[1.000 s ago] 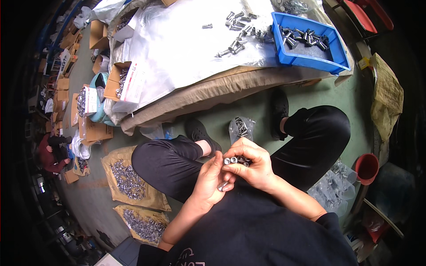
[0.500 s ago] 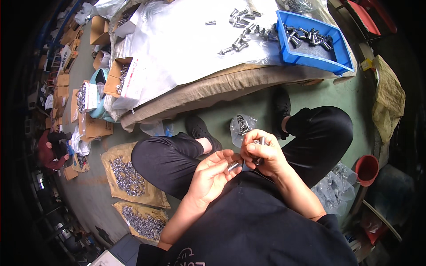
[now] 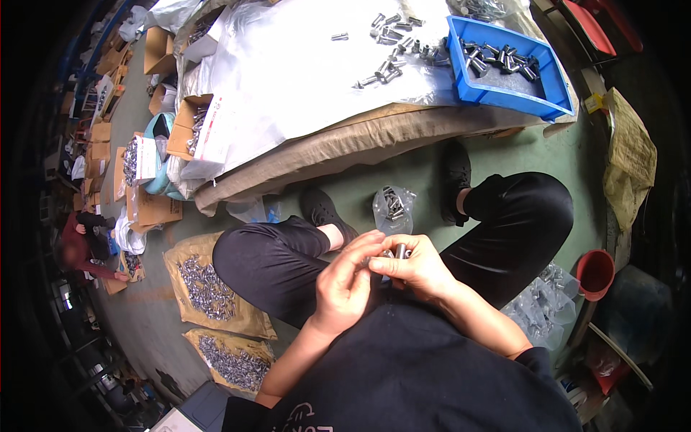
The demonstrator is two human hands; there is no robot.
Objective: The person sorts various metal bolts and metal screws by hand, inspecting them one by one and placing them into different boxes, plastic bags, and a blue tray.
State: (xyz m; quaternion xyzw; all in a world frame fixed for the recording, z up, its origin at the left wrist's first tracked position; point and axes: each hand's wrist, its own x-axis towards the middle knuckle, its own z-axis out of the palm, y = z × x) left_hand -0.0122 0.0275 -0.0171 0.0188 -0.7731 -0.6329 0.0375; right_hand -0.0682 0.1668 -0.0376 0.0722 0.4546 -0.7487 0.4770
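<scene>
metal parts point(image 3: 401, 251) in fingers point(image 3: 389, 268), more in blue tray point(image 3: 512, 102)

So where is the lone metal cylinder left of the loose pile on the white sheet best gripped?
Pinch the metal cylinder mid-length, probably from above: it lies on its side, apart from the loose pile, leaving both long sides exposed.

This looks like a workshop or small factory: loose metal parts point(image 3: 393, 34) lie strewn over a sheeted surface point(image 3: 302, 79) and inside a blue tray point(image 3: 504, 101), more are heaped on sacks point(image 3: 250, 322) on the green floor point(image 3: 533, 153), and cartons point(image 3: 160, 209) crowd the left side near another person point(image 3: 75, 248).
</scene>
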